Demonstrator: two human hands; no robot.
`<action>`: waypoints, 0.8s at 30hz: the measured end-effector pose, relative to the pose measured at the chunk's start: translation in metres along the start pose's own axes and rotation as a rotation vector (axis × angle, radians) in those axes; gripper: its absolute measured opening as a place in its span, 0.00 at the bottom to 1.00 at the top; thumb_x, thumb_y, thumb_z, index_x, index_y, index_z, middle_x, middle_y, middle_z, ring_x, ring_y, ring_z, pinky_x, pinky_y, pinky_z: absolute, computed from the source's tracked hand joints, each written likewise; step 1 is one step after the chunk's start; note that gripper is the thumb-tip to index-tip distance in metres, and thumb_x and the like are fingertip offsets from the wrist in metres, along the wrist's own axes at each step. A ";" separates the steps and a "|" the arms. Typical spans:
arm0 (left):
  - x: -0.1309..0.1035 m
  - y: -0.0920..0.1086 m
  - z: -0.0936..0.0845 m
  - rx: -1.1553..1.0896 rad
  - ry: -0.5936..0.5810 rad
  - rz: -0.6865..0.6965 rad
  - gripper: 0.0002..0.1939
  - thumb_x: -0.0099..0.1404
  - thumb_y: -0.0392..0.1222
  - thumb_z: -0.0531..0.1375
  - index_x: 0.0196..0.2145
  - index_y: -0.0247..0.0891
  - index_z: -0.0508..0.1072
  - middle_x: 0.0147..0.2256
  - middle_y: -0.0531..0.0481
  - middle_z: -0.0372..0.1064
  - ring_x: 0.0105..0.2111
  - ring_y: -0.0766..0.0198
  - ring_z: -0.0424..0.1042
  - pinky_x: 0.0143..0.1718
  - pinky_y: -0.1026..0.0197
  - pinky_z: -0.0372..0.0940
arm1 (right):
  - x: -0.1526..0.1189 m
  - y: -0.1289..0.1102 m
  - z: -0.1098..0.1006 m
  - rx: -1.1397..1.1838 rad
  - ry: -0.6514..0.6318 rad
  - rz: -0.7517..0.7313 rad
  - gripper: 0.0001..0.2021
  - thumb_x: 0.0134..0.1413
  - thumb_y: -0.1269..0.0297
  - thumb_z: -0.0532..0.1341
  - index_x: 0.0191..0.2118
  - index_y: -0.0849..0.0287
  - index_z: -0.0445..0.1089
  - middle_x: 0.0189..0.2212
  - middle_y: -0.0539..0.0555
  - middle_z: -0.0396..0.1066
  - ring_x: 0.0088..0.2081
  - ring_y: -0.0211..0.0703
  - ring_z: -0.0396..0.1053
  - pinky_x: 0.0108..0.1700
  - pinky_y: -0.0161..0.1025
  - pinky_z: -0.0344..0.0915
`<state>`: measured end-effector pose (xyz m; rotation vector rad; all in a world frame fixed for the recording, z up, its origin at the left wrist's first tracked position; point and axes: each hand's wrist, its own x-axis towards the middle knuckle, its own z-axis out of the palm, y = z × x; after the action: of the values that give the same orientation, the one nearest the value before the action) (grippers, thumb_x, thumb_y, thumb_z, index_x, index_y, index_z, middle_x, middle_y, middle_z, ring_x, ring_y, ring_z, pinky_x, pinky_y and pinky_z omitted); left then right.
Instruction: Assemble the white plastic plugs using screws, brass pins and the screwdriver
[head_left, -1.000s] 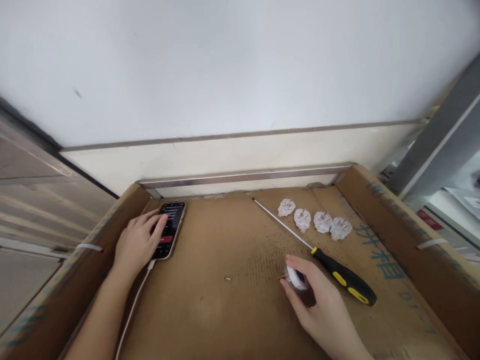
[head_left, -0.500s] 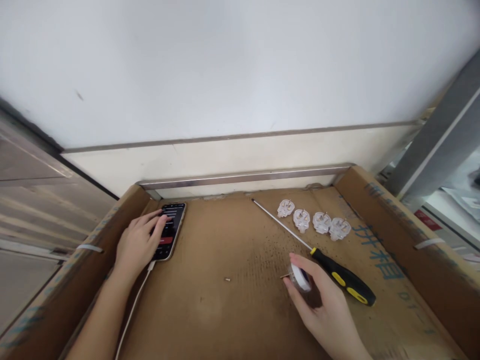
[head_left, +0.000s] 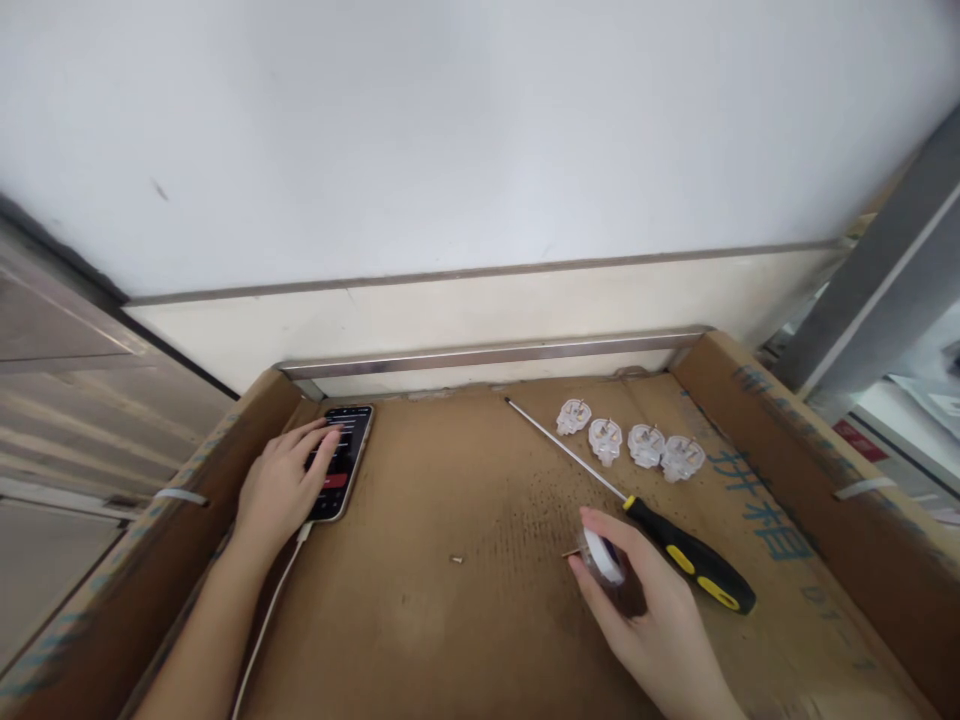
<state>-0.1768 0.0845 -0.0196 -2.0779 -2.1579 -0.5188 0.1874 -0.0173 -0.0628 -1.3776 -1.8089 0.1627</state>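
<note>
My left hand (head_left: 281, 490) lies over the left side of a phone (head_left: 346, 465), its fingers spread on the screen and holding nothing. A white cable (head_left: 271, 610) runs from the phone's lower end. At the right, my right hand (head_left: 637, 600) grips a white and clear plug (head_left: 602, 557) between thumb and fingers, with a metal pin pointing left. Just beyond that hand lies a screwdriver (head_left: 694, 560) with a black and yellow handle, its shaft pointing to the back left. A tiny screw (head_left: 457, 559) rests on the cardboard between my hands.
Several clear plug parts with metal pins (head_left: 604, 440) lie in a row at the back right. The cardboard tray (head_left: 420, 640) has raised walls at left and right. A metal rail (head_left: 487, 356) crosses behind it, below a white panel (head_left: 480, 150). A grey post (head_left: 877, 260) stands at the right.
My left hand has shifted slightly to the right on the phone. My right hand keeps its hold on the plug. The view has moved very slightly.
</note>
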 end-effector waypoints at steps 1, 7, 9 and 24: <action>0.000 -0.001 0.000 -0.001 0.032 0.003 0.29 0.63 0.56 0.40 0.45 0.37 0.73 0.49 0.42 0.68 0.51 0.50 0.64 0.53 0.48 0.57 | 0.000 0.000 0.000 0.001 -0.001 -0.002 0.14 0.55 0.62 0.57 0.47 0.56 0.62 0.42 0.48 0.69 0.44 0.30 0.69 0.46 0.25 0.67; 0.001 -0.008 0.004 0.011 0.053 -0.001 0.32 0.64 0.58 0.38 0.38 0.37 0.75 0.48 0.44 0.69 0.50 0.51 0.64 0.53 0.48 0.58 | 0.001 0.000 0.000 0.007 -0.001 0.001 0.14 0.55 0.62 0.57 0.47 0.57 0.62 0.42 0.49 0.70 0.43 0.30 0.69 0.45 0.25 0.67; 0.002 -0.008 0.005 0.018 -0.004 -0.030 0.32 0.63 0.58 0.38 0.41 0.37 0.75 0.49 0.43 0.68 0.51 0.50 0.63 0.53 0.47 0.58 | 0.001 0.000 0.000 0.007 -0.004 -0.006 0.14 0.55 0.62 0.57 0.47 0.57 0.62 0.41 0.50 0.70 0.43 0.31 0.69 0.45 0.25 0.68; -0.004 0.014 -0.013 -0.030 0.030 -0.077 0.28 0.64 0.57 0.37 0.46 0.47 0.71 0.50 0.47 0.66 0.54 0.54 0.61 0.56 0.51 0.55 | 0.001 -0.001 -0.001 -0.007 -0.015 0.006 0.13 0.54 0.62 0.58 0.45 0.58 0.64 0.40 0.51 0.71 0.41 0.34 0.71 0.42 0.27 0.70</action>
<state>-0.1649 0.0771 -0.0061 -1.9942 -2.2345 -0.5895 0.1875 -0.0171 -0.0614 -1.3898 -1.8195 0.1700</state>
